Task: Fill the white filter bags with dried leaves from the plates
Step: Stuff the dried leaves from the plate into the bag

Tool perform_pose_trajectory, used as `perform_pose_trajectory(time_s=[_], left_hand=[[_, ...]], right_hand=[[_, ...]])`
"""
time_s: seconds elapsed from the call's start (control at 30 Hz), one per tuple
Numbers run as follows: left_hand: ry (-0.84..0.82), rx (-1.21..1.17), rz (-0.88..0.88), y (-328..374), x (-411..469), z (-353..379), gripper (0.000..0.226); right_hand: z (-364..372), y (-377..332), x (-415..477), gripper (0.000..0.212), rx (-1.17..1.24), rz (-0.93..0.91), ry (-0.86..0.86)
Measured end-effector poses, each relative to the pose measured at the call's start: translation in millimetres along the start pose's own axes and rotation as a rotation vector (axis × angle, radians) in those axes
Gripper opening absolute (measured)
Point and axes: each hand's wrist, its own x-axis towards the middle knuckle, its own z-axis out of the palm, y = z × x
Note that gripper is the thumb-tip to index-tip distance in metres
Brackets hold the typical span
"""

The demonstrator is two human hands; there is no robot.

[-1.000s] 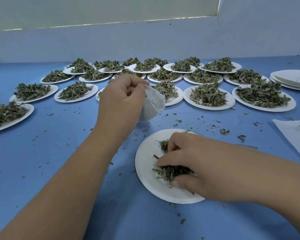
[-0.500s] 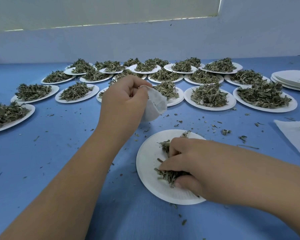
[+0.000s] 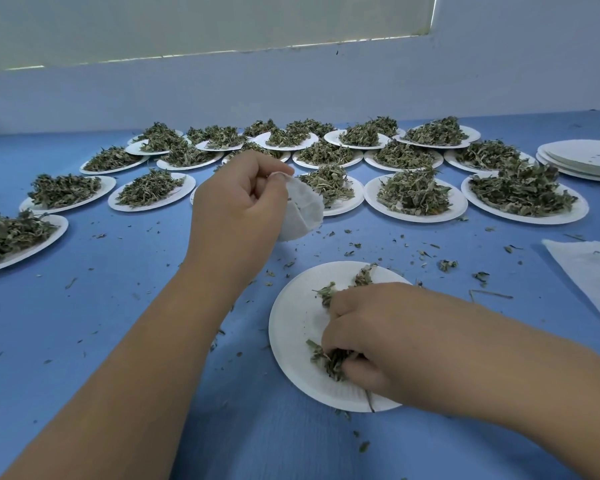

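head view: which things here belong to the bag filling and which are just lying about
In the job: left hand pinching the filter bag; right hand gripping dried leaves on the near plate; full plates behind.
Lying about: stack of empty plates; scattered crumbs on the blue table.

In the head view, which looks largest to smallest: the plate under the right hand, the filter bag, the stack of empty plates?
1. Plate, nearest the camera.
2. Filter bag and stack of empty plates look alike; the stack is farther and cut by the frame edge.
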Motion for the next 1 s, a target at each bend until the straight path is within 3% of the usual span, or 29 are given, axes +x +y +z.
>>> perform_pose_trajectory(time_s=[0.13,0.57,1.0], left_hand=[[-0.003,0.02,0.025,0.2,0.2,-1.8,0.029],[-0.06,0.097,0.077,5.1,-4.1,-1.0,0.025],[-0.227,0.191,0.166,11.0,-11.5,2.0,0.021]], right_hand=[[-1.6,8.0,-5.3,0.02,0.157,-0.042,0.083],[-16.4,54.7,-12.1,0.014,1.006,-0.029,0.298],[-22.1,74.1,-9.6,0.015,1.538,-0.157,0.421]])
